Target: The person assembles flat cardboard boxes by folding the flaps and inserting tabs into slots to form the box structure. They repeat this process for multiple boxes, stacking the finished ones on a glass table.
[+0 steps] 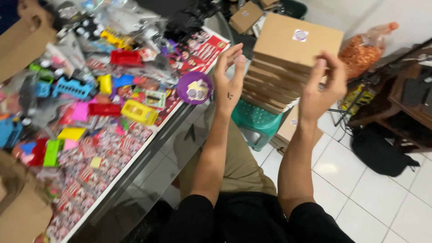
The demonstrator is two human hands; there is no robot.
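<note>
Cardboard boxes (288,58) stand stacked beyond both raised hands; left hand (228,83) is open and empty, right hand (321,87) loosely curled, touching the stack.

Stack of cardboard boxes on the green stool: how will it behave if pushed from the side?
The box stack stands tall on a small green stool, so it probably tips or shears. Its layers already sit slightly staggered, so the top box likely slides first. The boxes are flat, plain cardboard: probably stiff, fairly light. Both hands, left hand and right hand, are open beside it.
</note>
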